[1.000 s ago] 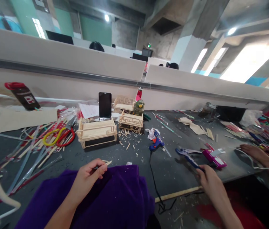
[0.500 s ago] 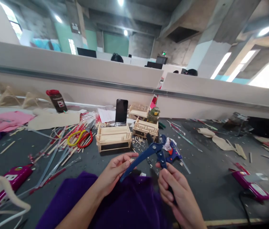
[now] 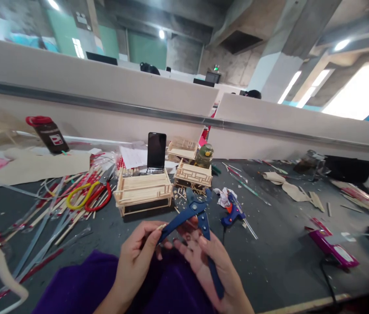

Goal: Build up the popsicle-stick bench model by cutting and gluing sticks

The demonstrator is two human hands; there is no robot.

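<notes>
- Below a low white partition (image 3: pixel 106 83), the dark tabletop (image 3: pixel 275 253) spans the frame.
- Blue pliers (image 3: pixel 195 209), handles spread, sit just below the frame's centre.
- Right hand (image 3: pixel 217 257), lower centre: grasping one handle across the palm, fingers loosely extended.
- Left hand (image 3: pixel 143 246), lower centre: pinching a thin wooden stick (image 3: pixel 162 227) beside the other handle's end.
- Centre: wooden stick model (image 3: pixel 143 192); right of it, a blue glue gun (image 3: pixel 234 213).
- Centre left: red-and-yellow-handled scissors (image 3: pixel 97 198).

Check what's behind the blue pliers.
Behind the blue pliers: wood scraps and a stick-built model. The pliers and right hand hide whatever lies directly behind.
</notes>
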